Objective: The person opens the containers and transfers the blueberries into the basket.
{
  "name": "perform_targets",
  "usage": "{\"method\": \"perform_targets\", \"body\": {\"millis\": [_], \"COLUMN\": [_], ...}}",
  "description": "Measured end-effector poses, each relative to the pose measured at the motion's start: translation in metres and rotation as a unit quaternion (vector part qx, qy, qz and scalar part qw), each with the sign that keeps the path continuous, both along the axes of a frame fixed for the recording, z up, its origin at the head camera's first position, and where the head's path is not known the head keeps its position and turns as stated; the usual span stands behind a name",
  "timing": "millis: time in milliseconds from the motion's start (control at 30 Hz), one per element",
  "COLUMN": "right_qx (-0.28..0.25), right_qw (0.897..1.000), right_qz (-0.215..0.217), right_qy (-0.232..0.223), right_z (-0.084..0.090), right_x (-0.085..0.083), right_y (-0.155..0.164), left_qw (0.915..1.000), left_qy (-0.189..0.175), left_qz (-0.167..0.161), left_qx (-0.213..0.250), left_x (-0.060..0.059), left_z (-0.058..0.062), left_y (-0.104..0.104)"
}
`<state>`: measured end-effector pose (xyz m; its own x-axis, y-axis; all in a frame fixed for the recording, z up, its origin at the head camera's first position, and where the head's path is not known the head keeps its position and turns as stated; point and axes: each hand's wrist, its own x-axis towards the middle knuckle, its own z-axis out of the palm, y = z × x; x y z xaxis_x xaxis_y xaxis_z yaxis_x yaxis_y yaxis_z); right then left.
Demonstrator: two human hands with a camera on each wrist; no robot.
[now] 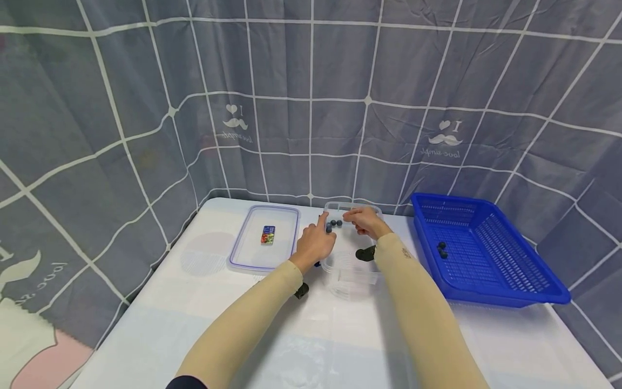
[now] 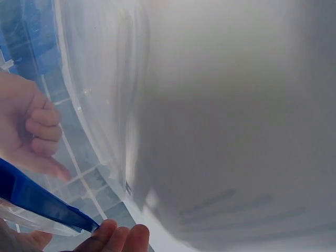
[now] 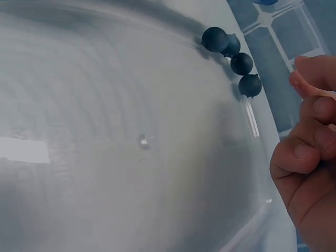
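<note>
My left hand [image 1: 313, 243] is at the left side of a clear plastic container [image 1: 347, 246]. It holds a long blue plastic tool [image 2: 44, 207], whose end meets the fingertips in the left wrist view; I cannot tell its exact kind. Several blueberries [image 3: 241, 64] cluster along the container's far edge, between the hands in the head view. My right hand [image 1: 364, 220] is over the far right part of the container. Its fingers are curled, with the thumb and index tips close together [image 3: 317, 131] and nothing visible between them.
To the left, a clear lid with a violet-blue rim [image 1: 238, 246] lies flat, a small colourful box [image 1: 268, 235] on it. A blue slatted basket [image 1: 525, 296] with several blueberries [image 1: 442, 249] stands at the right. A grey gridded curtain [image 1: 340, 129] hangs behind the white table.
</note>
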<state>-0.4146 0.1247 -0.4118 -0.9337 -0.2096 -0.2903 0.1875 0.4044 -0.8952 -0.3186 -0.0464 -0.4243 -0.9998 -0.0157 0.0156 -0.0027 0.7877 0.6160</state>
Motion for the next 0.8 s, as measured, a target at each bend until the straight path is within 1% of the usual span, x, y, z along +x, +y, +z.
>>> {"method": "perform_targets", "body": {"millis": [200,367,533,800], "right_qx": [0.002,0.019,0.025,0.024], "right_qw": [1.000,0.999,0.998,0.998], "right_qz": [-0.026,-0.040,-0.057,-0.058], "right_qy": [0.004,-0.002,0.008,0.018], "right_z": [-0.009,-0.020,-0.030,-0.037], "right_x": [-0.007,-0.009,-0.009,-0.011], "right_y": [-0.007,-0.011,-0.012,-0.014], "left_qw": [1.0000,1.0000,0.9999,0.9999], "left_qy": [0.003,-0.004,0.006,0.008], "left_qz": [0.000,-0.001,-0.002,0.001], "left_qx": [-0.001,-0.005,-0.009,-0.009], "left_x": [-0.001,0.000,-0.001,0.000], "left_z": [0.002,0.000,-0.002,0.000], "left_y": [-0.002,0.000,0.002,0.000]}}
